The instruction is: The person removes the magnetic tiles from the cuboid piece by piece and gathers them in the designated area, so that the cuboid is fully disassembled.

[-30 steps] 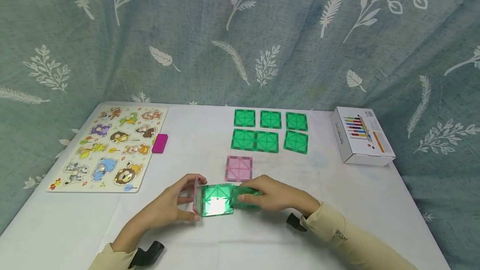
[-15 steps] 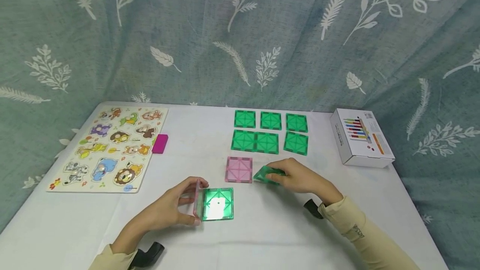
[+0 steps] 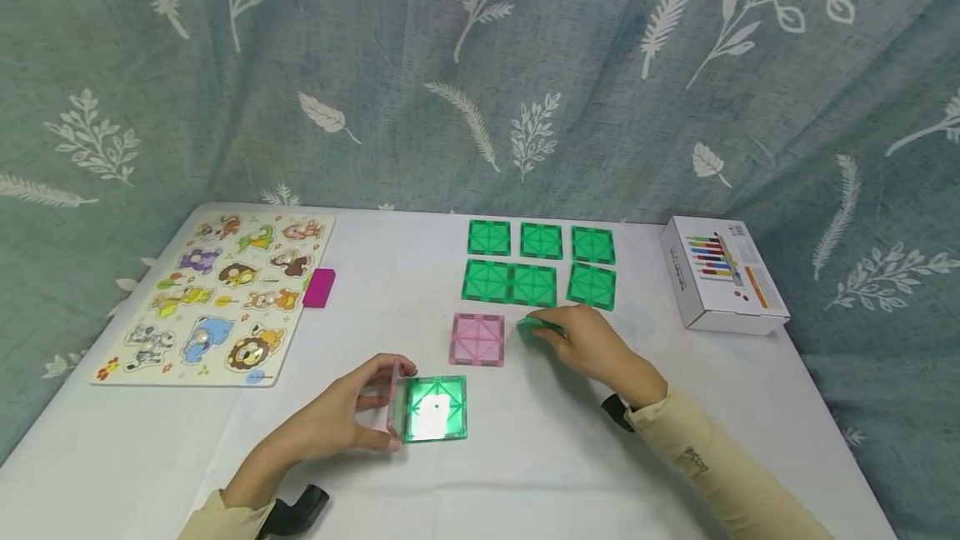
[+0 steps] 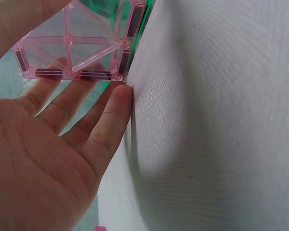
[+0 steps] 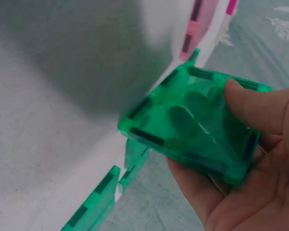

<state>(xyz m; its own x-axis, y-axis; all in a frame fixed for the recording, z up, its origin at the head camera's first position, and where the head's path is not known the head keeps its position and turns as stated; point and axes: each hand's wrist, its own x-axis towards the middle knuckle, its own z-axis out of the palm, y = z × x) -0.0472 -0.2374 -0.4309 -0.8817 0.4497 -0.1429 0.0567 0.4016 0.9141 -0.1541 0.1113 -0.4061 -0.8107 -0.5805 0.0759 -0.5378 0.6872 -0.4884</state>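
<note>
My left hand holds a pink translucent magnetic tile upright at the left edge of a green tile that lies flat with a bright reflection. In the left wrist view, thumb and fingers span this pink tile, and some fingertips show behind it. Above the table, right of a flat pink tile, my right hand pinches a tilted green square magnetic tile. Its thumb lies on one face, with the fingers behind.
Several green tiles lie in two rows at the back. On the left is an animal puzzle board, beside a magenta block. A white box stands at the back right. A patterned curtain hangs behind the table.
My right hand has lifted a green tile away from beside the flat green tile and carried it right and back, past the flat pink tile. My left hand stays nearly still.
</note>
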